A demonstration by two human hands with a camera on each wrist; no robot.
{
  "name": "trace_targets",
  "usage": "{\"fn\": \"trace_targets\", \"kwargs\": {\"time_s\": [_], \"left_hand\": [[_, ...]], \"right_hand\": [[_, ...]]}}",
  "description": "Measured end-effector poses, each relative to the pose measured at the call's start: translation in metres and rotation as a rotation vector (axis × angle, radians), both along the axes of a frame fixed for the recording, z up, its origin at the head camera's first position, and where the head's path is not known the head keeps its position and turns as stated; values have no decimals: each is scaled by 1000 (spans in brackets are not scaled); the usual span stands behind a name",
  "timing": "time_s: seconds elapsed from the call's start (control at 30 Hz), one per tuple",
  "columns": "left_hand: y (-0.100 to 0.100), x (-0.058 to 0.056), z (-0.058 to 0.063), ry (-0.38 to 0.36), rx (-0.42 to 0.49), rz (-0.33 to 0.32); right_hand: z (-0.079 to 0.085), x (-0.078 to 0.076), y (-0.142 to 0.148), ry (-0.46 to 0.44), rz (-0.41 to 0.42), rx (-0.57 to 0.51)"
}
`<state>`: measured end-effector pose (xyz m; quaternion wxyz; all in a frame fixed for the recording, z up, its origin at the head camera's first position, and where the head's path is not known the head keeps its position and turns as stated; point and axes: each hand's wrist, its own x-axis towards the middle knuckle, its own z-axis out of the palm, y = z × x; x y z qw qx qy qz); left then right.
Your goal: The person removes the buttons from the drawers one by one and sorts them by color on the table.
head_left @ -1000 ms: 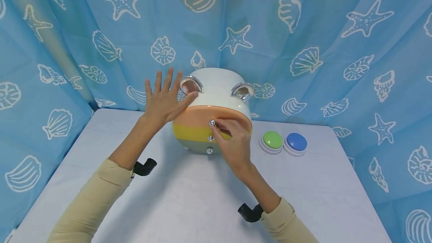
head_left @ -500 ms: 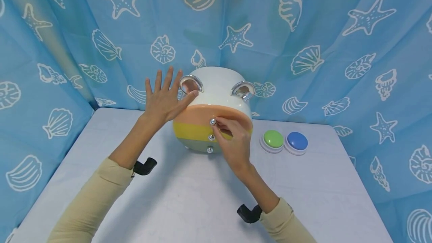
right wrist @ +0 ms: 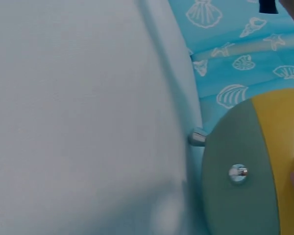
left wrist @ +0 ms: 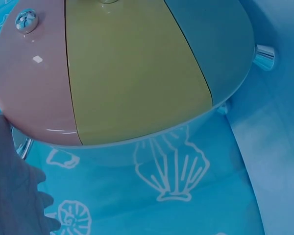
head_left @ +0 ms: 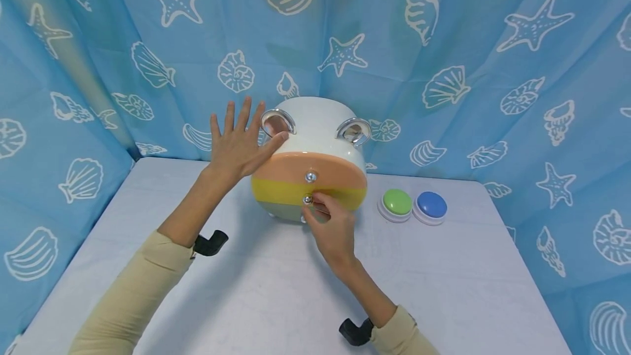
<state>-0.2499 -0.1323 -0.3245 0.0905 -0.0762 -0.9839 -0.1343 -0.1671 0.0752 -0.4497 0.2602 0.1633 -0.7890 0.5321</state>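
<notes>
A rounded white drawer cabinet (head_left: 320, 111) with two silver ear-like rings stands at the back of the table. Its oval front has an orange, a yellow and a green drawer, each with a round silver knob. My left hand (head_left: 234, 149) is spread flat at the cabinet's left side, thumb across the edge below the left ring (head_left: 278, 121). In the head view, my right hand (head_left: 332, 229) has thumb and index finger at the middle knob (head_left: 308, 199) of the yellow drawer, pinching it. The top knob (head_left: 310, 177) is bare; the green drawer's knob (right wrist: 238, 173) shows in the right wrist view.
To the cabinet's right, a green push button (head_left: 397, 201) and a blue push button (head_left: 431, 204) sit side by side on white bases. A white cloth covers the table (head_left: 276, 295). Blue curtains (head_left: 374, 10) with shell and starfish prints surround its back and sides.
My right hand has let go of the orange drawer's top knob and moved down to the yellow drawer's middle knob. The left hand keeps its place, and the drawers look unmoved.
</notes>
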Motion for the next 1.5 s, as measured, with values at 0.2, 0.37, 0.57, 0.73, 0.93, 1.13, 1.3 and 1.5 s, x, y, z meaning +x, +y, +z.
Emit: {"fn": "trace_targets", "kwargs": {"time_s": [0.2,0.37,0.57,0.73,0.93,1.13,1.3,1.5], "left_hand": [[-1,0,-1,-6,-2,-3],[-1,0,-1,-4,9,-3],[0,-2,-2,2,16,-2],[1,-2,-2,2,19,-2],[0,-1,-2,-1,18,3],[0,-1,-2,0,14,8],[0,-1,-2,-3,19,7],[0,-1,-2,-10,13,3]], "right_hand": [[-9,-3,-4,98,-56,98],[-10,-9,-6,231,-122,219],[-12,-13,-6,320,-145,263],[-14,-16,-6,361,-153,270],[-13,-13,-6,328,-153,280],[-11,-5,-6,321,-162,311],[-11,4,-6,330,-173,342],[-12,17,-5,323,-188,382]]}}
